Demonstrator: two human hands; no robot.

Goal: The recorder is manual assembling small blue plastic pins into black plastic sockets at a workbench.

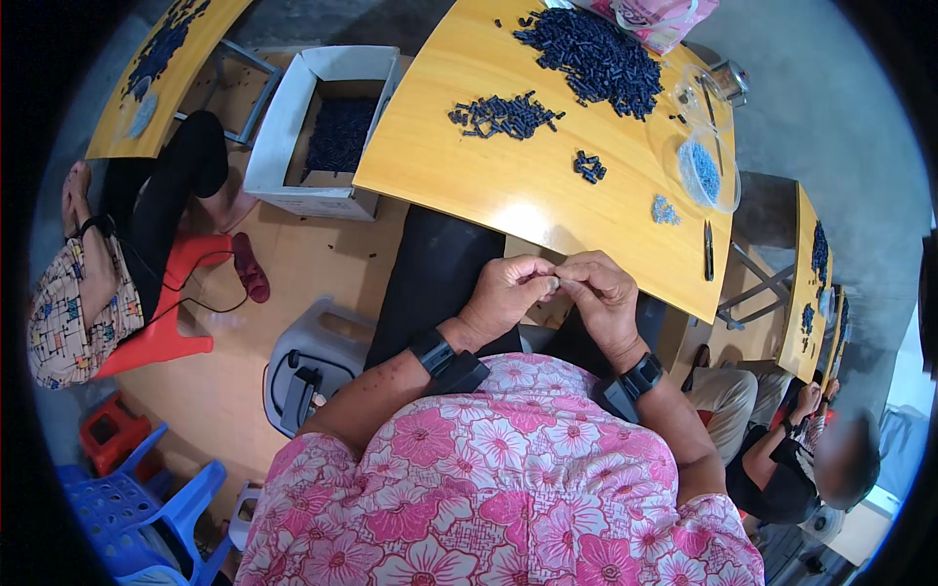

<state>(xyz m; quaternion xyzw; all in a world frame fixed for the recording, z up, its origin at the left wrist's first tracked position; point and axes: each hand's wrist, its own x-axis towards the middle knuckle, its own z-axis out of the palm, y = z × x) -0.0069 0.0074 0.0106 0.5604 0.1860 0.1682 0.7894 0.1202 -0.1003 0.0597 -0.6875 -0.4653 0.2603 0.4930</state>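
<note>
Just off the near edge of the wooden table (pixel 459 181), my left hand (pixel 503 298) and my right hand (pixel 604 298) meet fingertip to fingertip. Both are closed in a pinch; whatever is between the fingers is too small to make out. On the tabletop lie a small cluster of short black cylindrical pieces (pixel 589 166), a larger pile of them (pixel 506 117) and a big heap (pixel 591 63) at the far side. To the right, tiny pale-blue pieces (pixel 665 210) lie loose beside a round clear tub (pixel 730 193) holding more. Dark tweezers (pixel 708 251) rest near the right edge.
A second clear tub (pixel 703 93), a metal can (pixel 731 83) and a pink bag (pixel 660 20) stand at the far right. Left of the table, a white box (pixel 269 156) contains black pieces. A grey stool (pixel 293 342) is at my left; people sit at both sides.
</note>
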